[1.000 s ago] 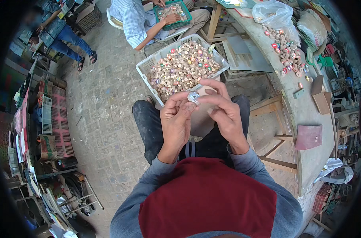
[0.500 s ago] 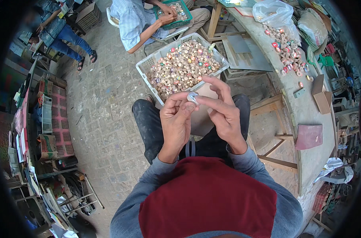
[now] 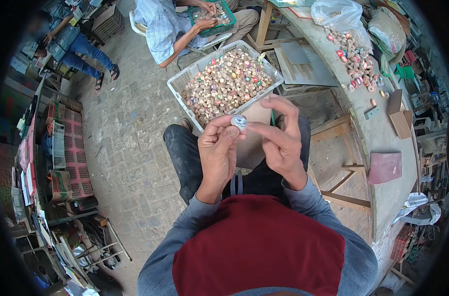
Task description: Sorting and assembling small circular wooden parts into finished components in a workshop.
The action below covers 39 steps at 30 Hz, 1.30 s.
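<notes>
Left hand (image 3: pixel 217 149) clamps 1 small disc (image 3: pixel 239 122) between thumb and fingers; the right hand (image 3: pixel 283 144) has its fingers apart, index just beside the disc, contact unclear; best, I judge, to pinch only the rim, steadily; the face looks round, greyish-white, its markings too small to tell.

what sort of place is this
Probably a small workshop: a pale plastic crate heaped with small round pieces, a long worktable with more of them piled on it, and another person handling similar-looking pieces in a green basket.
</notes>
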### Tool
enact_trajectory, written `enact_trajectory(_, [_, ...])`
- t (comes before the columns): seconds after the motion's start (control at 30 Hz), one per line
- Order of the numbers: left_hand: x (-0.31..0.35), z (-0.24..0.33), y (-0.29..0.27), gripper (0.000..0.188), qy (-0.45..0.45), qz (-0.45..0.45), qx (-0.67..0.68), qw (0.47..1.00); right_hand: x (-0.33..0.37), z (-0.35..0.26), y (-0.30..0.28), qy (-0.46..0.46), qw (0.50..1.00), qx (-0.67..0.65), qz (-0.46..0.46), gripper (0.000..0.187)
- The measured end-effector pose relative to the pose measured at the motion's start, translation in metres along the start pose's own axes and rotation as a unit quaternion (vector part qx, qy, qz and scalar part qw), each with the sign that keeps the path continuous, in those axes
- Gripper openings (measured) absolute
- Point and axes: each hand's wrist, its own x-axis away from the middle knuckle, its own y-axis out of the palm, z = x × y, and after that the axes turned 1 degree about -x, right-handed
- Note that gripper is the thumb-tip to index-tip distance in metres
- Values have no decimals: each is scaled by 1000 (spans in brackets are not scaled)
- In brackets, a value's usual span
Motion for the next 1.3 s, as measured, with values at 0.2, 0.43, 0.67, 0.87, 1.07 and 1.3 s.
enact_trajectory(0.2, [-1, 2, 3, 26, 5, 15, -31, 999, 0, -3, 4, 24, 999, -25, 38, 49])
enact_trajectory(0.43, [-2, 2, 5, 27, 10, 5, -48, 999, 5, 6, 4, -4, 996, -73, 47, 51])
enact_trajectory(0.67, [-3, -3, 2, 27, 74, -17, -105, 992, -1, -9, 4, 62, 996, -64, 17, 50])
enact_trajectory(0.87, [-3, -5, 1, 27, 104, -27, -151, 983, 0, -6, 4, 52, 992, -111, -19, 51])
enact_trajectory(1.07, [-2, -7, -1, 26, 104, -28, -171, 979, -3, -5, -1, 122, 982, -142, -17, 52])
enact_trajectory(1.3, [0, -10, 0, 26, 107, -40, -180, 977, 4, 0, 1, 63, 987, -145, -39, 51])
